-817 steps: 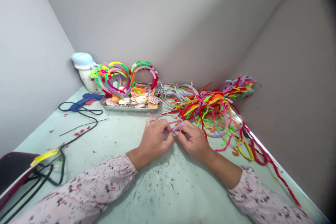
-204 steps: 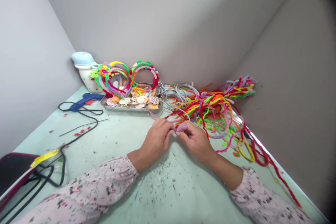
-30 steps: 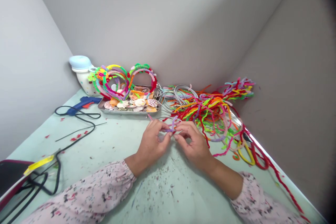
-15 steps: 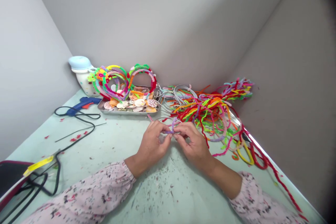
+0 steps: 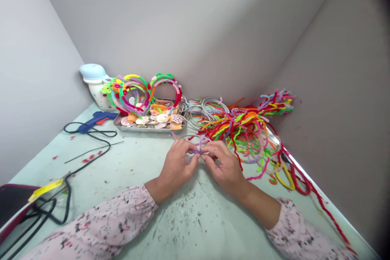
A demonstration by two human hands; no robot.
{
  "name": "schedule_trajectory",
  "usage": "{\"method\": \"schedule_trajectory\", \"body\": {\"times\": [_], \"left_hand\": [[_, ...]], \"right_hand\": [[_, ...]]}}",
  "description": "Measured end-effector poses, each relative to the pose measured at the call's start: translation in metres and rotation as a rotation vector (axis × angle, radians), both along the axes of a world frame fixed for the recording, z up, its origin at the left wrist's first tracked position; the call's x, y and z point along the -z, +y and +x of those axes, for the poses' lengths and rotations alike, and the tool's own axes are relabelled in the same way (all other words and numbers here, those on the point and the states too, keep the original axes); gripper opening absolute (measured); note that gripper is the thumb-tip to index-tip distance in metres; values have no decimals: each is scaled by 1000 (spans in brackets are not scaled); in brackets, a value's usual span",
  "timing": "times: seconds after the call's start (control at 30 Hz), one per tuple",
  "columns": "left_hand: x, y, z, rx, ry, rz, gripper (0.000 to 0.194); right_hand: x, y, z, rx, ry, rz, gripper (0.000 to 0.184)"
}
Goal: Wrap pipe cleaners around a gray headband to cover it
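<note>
My left hand (image 5: 178,164) and my right hand (image 5: 224,166) meet above the middle of the table. Thumb and forefinger of each are pinched together, fingertips nearly touching. Between them runs a short stretch of purple pipe cleaner (image 5: 195,152), and another bit of it stands up just behind the fingertips. Both hands grip this piece; what lies under the fingertips is hidden. Just beyond my fingers, a thin grey hoop and a pink pipe cleaner end (image 5: 174,134) show partly.
Behind sits a metal tray (image 5: 146,129) of seashells with pipe-cleaner headbands (image 5: 129,89). A pile of coloured pipe cleaners (image 5: 243,126), grey wire hoops (image 5: 213,107) and scissors (image 5: 284,178) lie right. Left are a blue glue gun (image 5: 94,122), its black cord and a blue-lidded white bottle (image 5: 99,93).
The upright bit of purple pipe cleaner has dropped a little behind the fingertips. Both hands keep nearly the same place and pinch.
</note>
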State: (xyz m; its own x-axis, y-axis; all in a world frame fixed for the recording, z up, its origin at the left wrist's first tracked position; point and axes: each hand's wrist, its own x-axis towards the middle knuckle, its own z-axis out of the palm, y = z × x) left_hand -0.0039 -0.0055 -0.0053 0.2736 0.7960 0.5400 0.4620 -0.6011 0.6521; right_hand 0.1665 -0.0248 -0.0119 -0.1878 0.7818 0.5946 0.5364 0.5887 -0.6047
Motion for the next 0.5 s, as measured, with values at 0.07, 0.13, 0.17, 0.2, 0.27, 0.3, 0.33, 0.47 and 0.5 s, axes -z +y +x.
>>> {"method": "schedule_trajectory", "body": {"times": [0.07,0.13,0.17,0.2,0.27,0.3,0.33,0.47,0.5], "left_hand": [[0,0,0,1,4,3,5],[0,-1,-1,3,7,2,4],[0,-1,-1,4,9,-1,4],[0,-2,-1,9,10,-3,3],[-1,-2,-2,22,12,-4,3],[-1,-2,-2,30,14,-4,4],[-2,-3,-2,38,16,-4,5],[-3,-3,-2,50,19,3,6],[-3,-3,-2,50,20,5,7]], "right_hand": [[0,0,0,2,0,-3,20],[0,0,-1,5,1,-4,19],[0,0,-1,5,2,-5,20],[0,1,-1,5,4,-9,20],[0,1,0,3,12,-13,20],[0,1,0,3,14,-15,20],[0,1,0,3,14,-15,20],[1,3,1,4,6,-14,20],[1,3,1,5,3,-13,20]]}}
